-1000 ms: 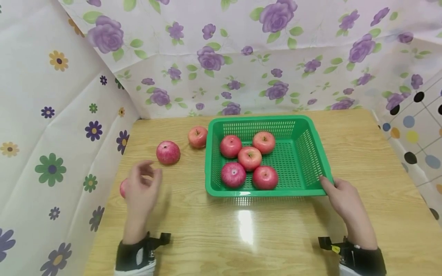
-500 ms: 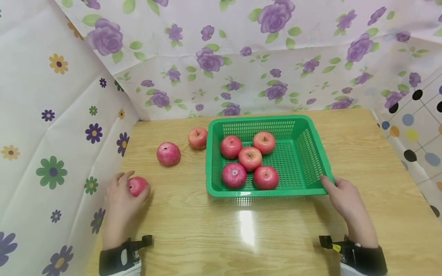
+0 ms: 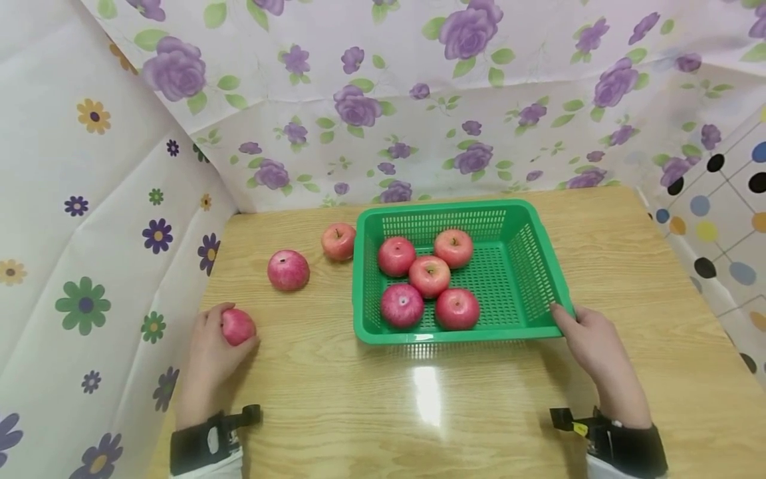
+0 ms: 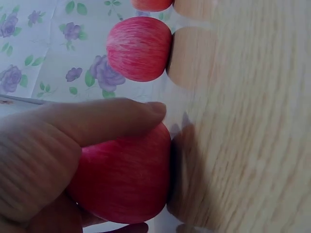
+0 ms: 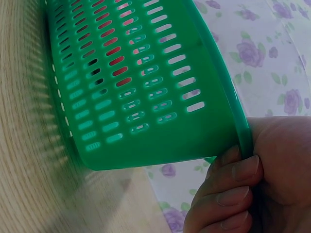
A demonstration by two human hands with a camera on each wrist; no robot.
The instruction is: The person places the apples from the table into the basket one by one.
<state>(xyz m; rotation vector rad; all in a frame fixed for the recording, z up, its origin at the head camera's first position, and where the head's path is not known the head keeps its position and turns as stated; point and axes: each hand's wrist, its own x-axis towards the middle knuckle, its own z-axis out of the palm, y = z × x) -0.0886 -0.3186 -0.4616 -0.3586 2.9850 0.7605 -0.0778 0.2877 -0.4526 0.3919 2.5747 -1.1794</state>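
At the table's left side my left hand [image 3: 211,349] grips a red apple [image 3: 239,326]. In the left wrist view the thumb lies over that apple [image 4: 126,177], with other fingers partly hidden behind it; the apple appears to rest on the table. My right hand [image 3: 598,342] pinches the front right corner of a green plastic basket [image 3: 467,336]. The right wrist view has the curled fingers [image 5: 233,196] under the basket's rim [image 5: 226,82]. Several apples sit inside the basket, among them a paler one [image 3: 429,276] in the middle of the group.
Two more apples stand on the wooden table [image 3: 335,399] left of the basket: a dark red one [image 3: 288,270] and a lighter one [image 3: 338,241] close to the basket's left wall. Flowered sheeting [image 3: 383,100] hangs behind the table and along its left side.
My left hand has moved left and down onto the red apple and closed round it; the apple was partly hidden by the hand before. My right hand keeps its hold on the basket corner.
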